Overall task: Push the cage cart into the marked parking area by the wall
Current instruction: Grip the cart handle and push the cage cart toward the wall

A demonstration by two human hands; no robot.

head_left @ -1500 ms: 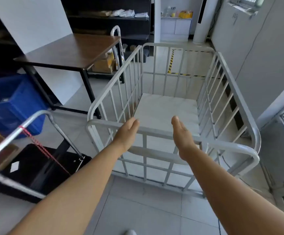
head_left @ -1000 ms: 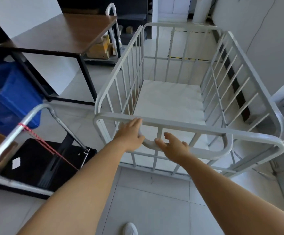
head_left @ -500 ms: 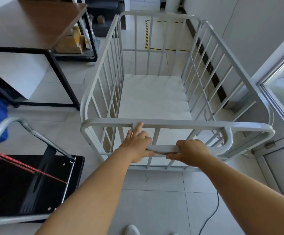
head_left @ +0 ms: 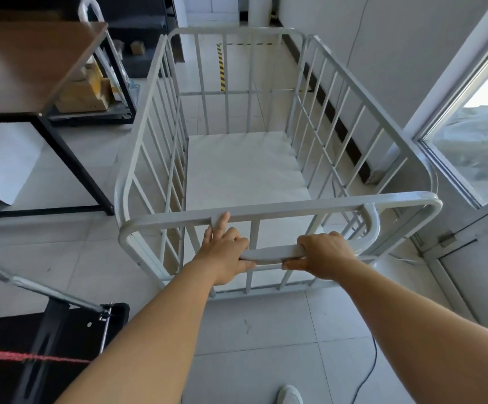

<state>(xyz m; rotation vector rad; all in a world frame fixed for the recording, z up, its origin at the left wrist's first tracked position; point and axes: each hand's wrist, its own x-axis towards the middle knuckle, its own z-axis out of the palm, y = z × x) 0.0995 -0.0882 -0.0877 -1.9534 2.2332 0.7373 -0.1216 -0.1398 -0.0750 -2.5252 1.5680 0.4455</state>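
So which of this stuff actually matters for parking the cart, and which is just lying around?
Part of the job:
cart
handle
left hand
right hand
striped floor tape

Just lying about:
table
black trolley
cardboard boxes
floor cable

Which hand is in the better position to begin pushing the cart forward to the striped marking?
Right, probably. The right hand is wrapped fully around the handle bar of the cage cart. The left hand holds the bar too, but its index finger rests on the top rail, so its grip looks looser.
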